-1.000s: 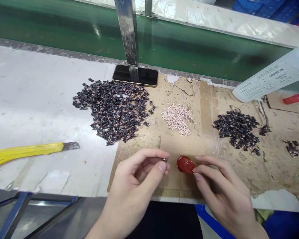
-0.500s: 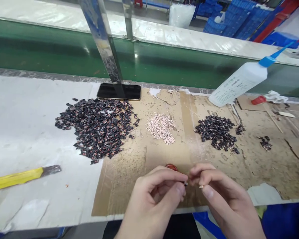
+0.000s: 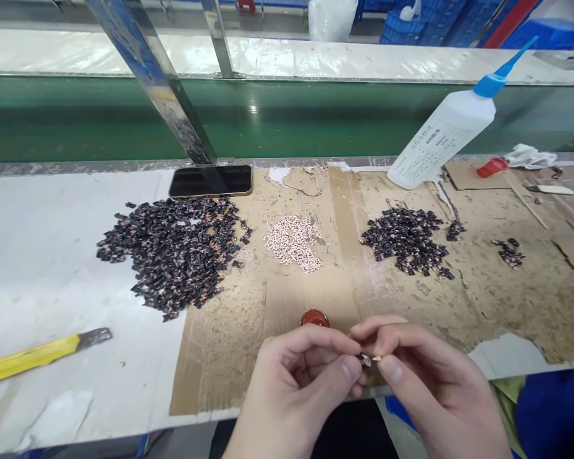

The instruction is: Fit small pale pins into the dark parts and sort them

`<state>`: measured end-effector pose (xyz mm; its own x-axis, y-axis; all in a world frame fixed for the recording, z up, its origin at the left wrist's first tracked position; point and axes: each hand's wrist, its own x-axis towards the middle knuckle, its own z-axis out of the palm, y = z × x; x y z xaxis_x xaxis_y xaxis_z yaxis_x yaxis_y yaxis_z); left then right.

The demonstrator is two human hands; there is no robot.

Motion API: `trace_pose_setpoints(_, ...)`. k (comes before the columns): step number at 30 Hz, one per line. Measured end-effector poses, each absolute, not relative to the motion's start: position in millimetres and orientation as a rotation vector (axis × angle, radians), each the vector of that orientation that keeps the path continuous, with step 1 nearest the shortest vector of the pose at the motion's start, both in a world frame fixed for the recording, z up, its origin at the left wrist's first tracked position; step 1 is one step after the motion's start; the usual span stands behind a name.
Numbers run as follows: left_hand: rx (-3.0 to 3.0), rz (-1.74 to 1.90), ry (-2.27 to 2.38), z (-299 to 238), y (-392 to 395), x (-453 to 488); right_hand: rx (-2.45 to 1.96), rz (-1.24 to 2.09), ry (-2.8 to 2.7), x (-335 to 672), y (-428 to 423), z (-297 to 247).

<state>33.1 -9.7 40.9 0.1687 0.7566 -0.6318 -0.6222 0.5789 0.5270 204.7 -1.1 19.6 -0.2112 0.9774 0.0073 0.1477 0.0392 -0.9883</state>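
Left hand, nearly closed, pinches a black piece; right hand, likewise, a pale bit — both probably light, stiff and easily dropped, best held by the edges.

The person's 2 hands are both bare. The left hand has slim fingers, a smooth back and a short, rounded thumbnail. The right hand matches it, its fingers equally slender, its thumb ending in a neatly trimmed nail. Both wrists are uncovered. Below, plain black clothing covers the lap, its cut too dark to make out.
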Motion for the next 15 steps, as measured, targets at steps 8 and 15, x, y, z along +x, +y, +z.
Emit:
trace_pose_setpoints(8,0.161,0.970,1.005,42.9,-10.0,34.2,-1.187,1.284,-1.499,205.4,-1.9,19.3)
trace_pose_setpoints(15,0.171,0.959,1.036,44.6,-9.4,34.1,-1.168,1.326,-1.460,205.6,-2.9,22.2)
